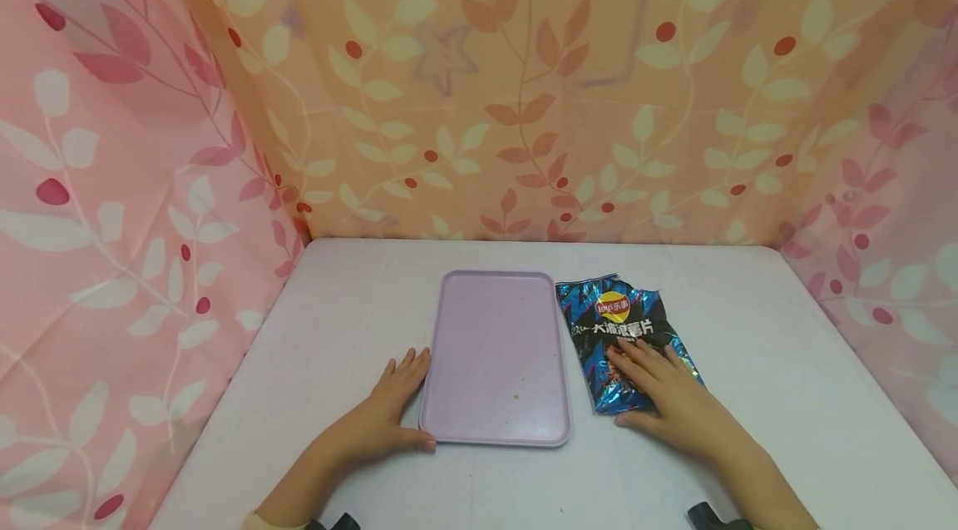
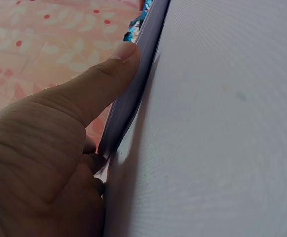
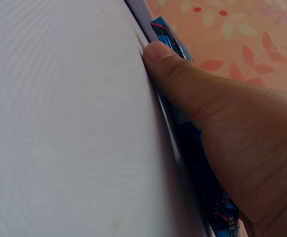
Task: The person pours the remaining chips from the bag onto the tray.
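A pale purple rectangular tray (image 1: 494, 364) lies flat on the white-covered table, with a few small crumbs on it. My left hand (image 1: 385, 413) is at its left side, fingers extended along the edge and the thumb touching the near left corner. Right of the tray lies a blue and black Lay's potato chip bag (image 1: 599, 347), its top edge uneven. My right hand (image 1: 669, 393) rests on the bag's lower part with spread fingers, covering some of its print. In the right wrist view, the thumb (image 3: 168, 59) lies beside the bag's edge.
A white cloth (image 1: 359, 314) covers the table. Patterned curtains hang around it: an orange one (image 1: 464, 122) behind, a pink one (image 1: 127, 264) at the left and another pink one (image 1: 891, 247) at the right. Dark wrist gear (image 1: 714, 516) shows at the bottom edge.
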`<state>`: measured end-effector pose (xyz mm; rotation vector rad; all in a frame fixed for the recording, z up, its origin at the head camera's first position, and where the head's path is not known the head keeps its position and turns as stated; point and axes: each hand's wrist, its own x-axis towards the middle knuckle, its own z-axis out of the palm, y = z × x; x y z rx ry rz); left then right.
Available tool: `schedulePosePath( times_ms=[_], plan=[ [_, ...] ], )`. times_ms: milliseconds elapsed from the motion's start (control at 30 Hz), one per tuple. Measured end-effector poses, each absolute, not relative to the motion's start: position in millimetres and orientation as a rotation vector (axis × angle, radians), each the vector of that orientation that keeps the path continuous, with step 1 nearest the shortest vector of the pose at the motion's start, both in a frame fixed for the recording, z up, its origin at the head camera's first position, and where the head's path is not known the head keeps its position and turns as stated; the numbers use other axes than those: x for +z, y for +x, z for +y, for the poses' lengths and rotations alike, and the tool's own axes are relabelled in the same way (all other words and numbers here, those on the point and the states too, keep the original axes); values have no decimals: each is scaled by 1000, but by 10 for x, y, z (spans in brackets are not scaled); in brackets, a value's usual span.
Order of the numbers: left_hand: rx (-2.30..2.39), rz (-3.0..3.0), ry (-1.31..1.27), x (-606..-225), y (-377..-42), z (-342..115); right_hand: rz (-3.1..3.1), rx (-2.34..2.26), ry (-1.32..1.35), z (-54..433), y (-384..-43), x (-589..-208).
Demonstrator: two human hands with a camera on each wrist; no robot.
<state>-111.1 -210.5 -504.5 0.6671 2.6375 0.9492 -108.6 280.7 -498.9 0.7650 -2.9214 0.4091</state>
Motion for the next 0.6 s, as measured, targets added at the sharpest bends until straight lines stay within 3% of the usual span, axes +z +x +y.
schedulePosePath(
  times_ms=[600],
  plan=[
    [937, 2648, 703, -5041, -1115, -2101, -2831, 272, 857, 2800, -1066, -4962]
  ],
)
